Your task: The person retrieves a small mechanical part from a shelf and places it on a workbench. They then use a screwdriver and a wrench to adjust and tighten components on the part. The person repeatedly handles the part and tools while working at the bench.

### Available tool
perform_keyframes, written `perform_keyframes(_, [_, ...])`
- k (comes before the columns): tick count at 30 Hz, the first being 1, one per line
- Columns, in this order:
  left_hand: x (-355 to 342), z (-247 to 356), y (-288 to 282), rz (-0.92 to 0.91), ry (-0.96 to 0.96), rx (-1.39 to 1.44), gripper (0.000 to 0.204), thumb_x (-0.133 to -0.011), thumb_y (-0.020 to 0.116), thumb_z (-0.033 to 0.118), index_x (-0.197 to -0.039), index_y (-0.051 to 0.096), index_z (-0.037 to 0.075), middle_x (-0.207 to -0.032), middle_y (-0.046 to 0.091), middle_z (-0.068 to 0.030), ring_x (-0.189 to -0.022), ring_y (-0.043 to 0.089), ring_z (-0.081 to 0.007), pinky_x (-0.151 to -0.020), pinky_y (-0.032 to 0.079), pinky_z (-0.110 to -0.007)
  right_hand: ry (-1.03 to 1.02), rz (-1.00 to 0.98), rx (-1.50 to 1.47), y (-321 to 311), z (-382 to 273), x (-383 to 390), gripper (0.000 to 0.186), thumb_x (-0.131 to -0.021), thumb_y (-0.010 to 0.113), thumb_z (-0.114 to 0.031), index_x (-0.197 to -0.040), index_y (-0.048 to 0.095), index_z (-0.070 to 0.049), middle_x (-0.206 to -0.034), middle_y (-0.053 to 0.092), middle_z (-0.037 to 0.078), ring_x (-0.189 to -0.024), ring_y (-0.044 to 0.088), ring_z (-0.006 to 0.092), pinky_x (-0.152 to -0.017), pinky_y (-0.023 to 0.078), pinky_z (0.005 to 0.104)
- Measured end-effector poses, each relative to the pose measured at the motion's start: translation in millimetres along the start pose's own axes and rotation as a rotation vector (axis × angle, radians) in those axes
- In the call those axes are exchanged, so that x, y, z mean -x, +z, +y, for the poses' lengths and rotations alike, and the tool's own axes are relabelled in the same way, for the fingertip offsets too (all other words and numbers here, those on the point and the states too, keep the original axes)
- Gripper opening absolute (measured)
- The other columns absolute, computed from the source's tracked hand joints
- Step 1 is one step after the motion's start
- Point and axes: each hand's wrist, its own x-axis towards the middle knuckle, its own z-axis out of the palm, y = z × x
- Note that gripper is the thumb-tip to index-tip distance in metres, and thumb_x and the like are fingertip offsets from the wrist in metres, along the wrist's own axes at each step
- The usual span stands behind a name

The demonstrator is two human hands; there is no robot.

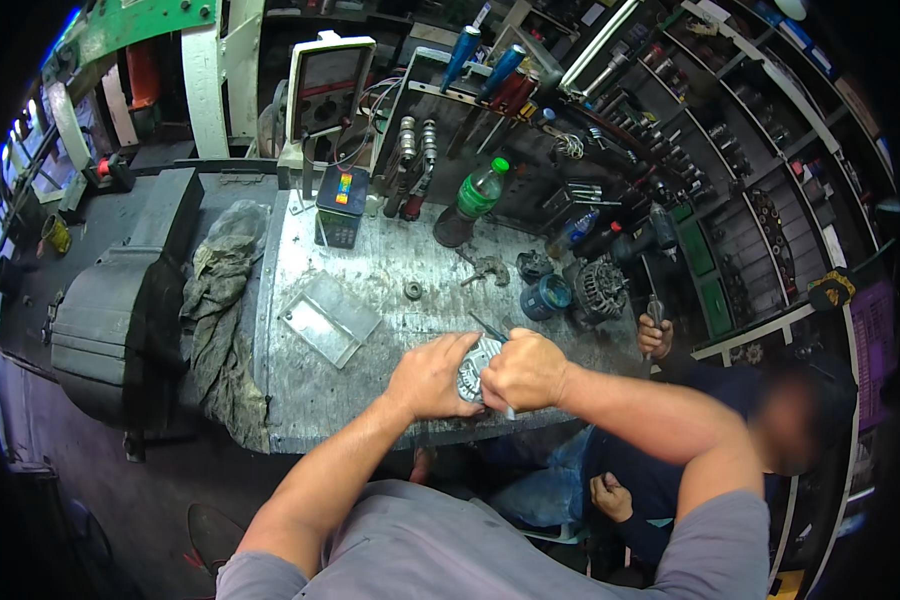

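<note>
A round, silver-grey finned metal housing (475,372) is at the near edge of the worktop (410,320), between the person's hands. The left hand's (430,375) fingers are partly open, curved around its left side; the right hand's (525,370) fingers bend in at its other side, though what they grip and how tightly they close cannot be told. A slim dark tool (486,324) juts beyond them. The worktop is scuffed, stained grey metal, carrying a small dark ring (413,290), a clear rectangular plastic tray (332,318), a blue cylindrical tin (546,298) and a green-capped plastic bottle (470,205). Crumpled, grimy grey-green cloth (215,310) drapes its left side. Rightward, a seated person in blue jeans (548,490) is near dark shelving crowded with metal parts
</note>
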Motion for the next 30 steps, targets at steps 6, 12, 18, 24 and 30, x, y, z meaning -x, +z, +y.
perform_keyframes(6, [17.2,30.5,37.2,0.245,-0.211,-0.112,0.115,-0.068,0.101,0.052,-0.161,0.051,0.005,-0.148,0.067,-0.0183,-0.135,0.070,-0.0384,-0.111,0.060,-0.047,0.934,-0.021,-0.236,0.8,-49.2,-7.4,0.021,-0.085,0.079,-0.028,-0.080,0.084,-0.008,-0.080,0.081,0.016,-0.080,0.083,0.0372,-0.090,0.065,0.0550])
perform_keyframes(12, [13.5,24.6,19.0,0.086,-0.151,-0.088,0.122,-0.065,0.104,0.052,-0.163,0.049,0.006,-0.146,0.066,-0.0171,-0.133,0.070,-0.0362,-0.111,0.060,-0.048,0.495,0.053,-0.146,-4.5,-29.3,38.9,0.012,-0.090,0.073,-0.014,-0.093,0.085,-0.011,-0.096,0.080,0.012,-0.100,0.077,0.0317,-0.115,0.050,0.0613])
perform_keyframes(18, [12.1,26.2,11.9,0.028,-0.154,-0.075,0.122,-0.065,0.105,0.051,-0.164,0.049,0.007,-0.146,0.067,-0.0174,-0.132,0.070,-0.0377,-0.109,0.060,-0.048,0.179,0.171,0.015,6.9,-27.5,42.4,0.009,-0.090,0.072,-0.016,-0.089,0.081,-0.013,-0.091,0.071,0.002,-0.102,0.071,0.0256,-0.126,0.043,0.0600])
perform_keyframes(24, [14.6,22.2,12.5,0.038,-0.138,-0.051,0.120,-0.067,0.104,0.050,-0.163,0.049,0.005,-0.142,0.067,-0.0189,-0.129,0.070,-0.0399,-0.108,0.061,-0.049,-0.111,0.168,0.146,6.9,-6.6,32.8,0.011,-0.089,0.071,-0.019,-0.087,0.079,-0.011,-0.086,0.074,0.005,-0.091,0.074,0.0253,-0.114,0.050,0.0505])
perform_keyframes(30, [21.9,29.2,23.4,0.194,-0.125,-0.091,0.112,-0.075,0.097,0.055,-0.160,0.051,0.000,-0.140,0.067,-0.0207,-0.127,0.070,-0.0386,-0.108,0.061,-0.048,0.308,-0.005,-0.043,-2.3,-35.1,17.5,0.023,-0.083,0.085,-0.036,-0.082,0.083,-0.014,-0.084,0.082,0.012,-0.079,0.081,0.0301,-0.073,0.060,0.0482])
